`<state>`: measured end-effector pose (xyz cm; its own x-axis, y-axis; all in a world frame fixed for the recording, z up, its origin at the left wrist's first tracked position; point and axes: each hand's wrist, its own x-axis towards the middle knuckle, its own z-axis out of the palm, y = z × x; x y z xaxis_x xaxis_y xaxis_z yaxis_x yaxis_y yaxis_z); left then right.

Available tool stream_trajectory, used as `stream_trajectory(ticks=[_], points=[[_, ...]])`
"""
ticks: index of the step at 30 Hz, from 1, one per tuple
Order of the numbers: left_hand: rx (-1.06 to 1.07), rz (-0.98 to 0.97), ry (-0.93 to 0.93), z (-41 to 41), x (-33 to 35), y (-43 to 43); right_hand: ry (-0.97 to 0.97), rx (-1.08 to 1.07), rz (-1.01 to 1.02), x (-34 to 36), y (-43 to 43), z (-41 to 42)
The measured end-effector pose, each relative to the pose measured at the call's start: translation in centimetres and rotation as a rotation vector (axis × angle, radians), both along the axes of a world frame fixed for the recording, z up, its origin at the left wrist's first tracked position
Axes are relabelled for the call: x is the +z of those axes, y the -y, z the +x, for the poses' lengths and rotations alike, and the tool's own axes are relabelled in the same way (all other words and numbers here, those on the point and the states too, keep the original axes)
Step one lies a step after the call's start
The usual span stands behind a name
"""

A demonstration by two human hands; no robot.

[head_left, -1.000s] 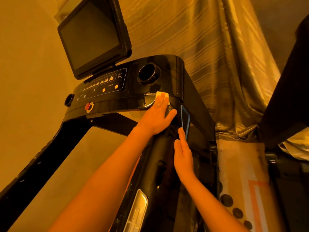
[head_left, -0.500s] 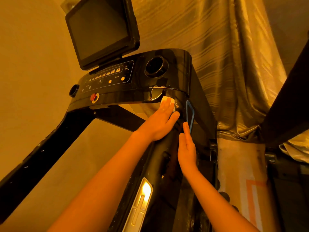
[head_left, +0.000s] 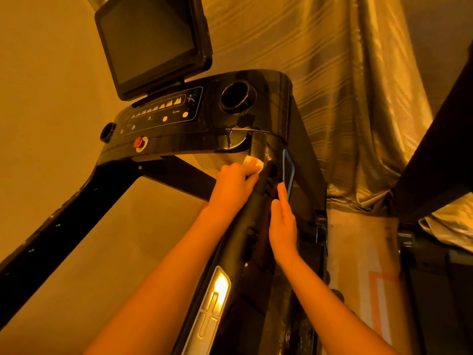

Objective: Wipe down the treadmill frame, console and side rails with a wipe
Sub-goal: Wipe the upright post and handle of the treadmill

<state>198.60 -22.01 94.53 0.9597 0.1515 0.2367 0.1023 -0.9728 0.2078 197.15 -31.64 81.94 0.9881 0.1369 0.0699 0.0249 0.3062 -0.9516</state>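
A glossy black treadmill console (head_left: pixel 266 103) carries a dark screen (head_left: pixel 146 39), a button panel, a red stop button (head_left: pixel 139 142) and a round cup holder (head_left: pixel 236 96). The right side rail (head_left: pixel 245 242) runs down from it toward me. My left hand (head_left: pixel 234 187) presses a small white wipe (head_left: pixel 254 163) against the inner side of this rail just below the console, fingers curled over it. My right hand (head_left: pixel 282 221) lies flat with straight fingers on the rail's outer side, its fingertip beside a blue loop handle (head_left: pixel 289 172).
The left side rail (head_left: pixel 64 213) slopes down at the left, joined by a crossbar (head_left: pixel 179 179). A shiny striped curtain (head_left: pixel 345 85) hangs behind. A dark frame (head_left: pixel 440 139) stands at the right. A silver grip plate (head_left: pixel 212 306) sits low on the right rail.
My left hand slid the wipe down from the console's lower edge onto the upper inner side of the right rail. My right hand stayed on the rail; the view shifted slightly.
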Motion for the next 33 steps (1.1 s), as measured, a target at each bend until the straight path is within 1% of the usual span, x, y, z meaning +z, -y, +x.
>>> stream_trajectory(ticks=[2,5,8,12,15,19,25,31,33], points=[[-0.009,-0.033,-0.001,-0.9,-0.1,-0.4,-0.004,-0.014,-0.011,-0.3,-0.2,0.1],[-0.046,-0.023,0.019,-1.8,-0.2,-0.3,-0.005,-0.023,-0.029,-0.4,-0.4,0.1],[-0.062,-0.051,-0.005,-1.2,0.1,0.6,-0.01,-0.008,-0.002,0.0,-0.1,0.0],[-0.099,-0.024,-0.102,-1.8,1.0,1.7,-0.014,0.013,0.007,-0.2,0.0,0.1],[-0.121,0.026,-0.212,-3.7,0.9,1.8,-0.021,0.016,0.008,-0.5,-0.1,0.3],[-0.121,0.014,-0.302,-5.5,0.8,1.6,-0.02,0.015,0.019,-0.6,-0.1,0.3],[-0.113,-0.004,-0.29,-3.6,1.8,2.7,-0.021,-0.008,0.022,-0.5,-0.1,0.3],[-0.13,-0.075,-0.285,-9.2,0.1,1.3,-0.026,-0.035,-0.005,-1.0,-0.6,0.4],[-0.12,-0.083,-0.288,-9.4,-0.1,0.9,-0.025,-0.036,0.011,-0.7,-0.4,0.3]])
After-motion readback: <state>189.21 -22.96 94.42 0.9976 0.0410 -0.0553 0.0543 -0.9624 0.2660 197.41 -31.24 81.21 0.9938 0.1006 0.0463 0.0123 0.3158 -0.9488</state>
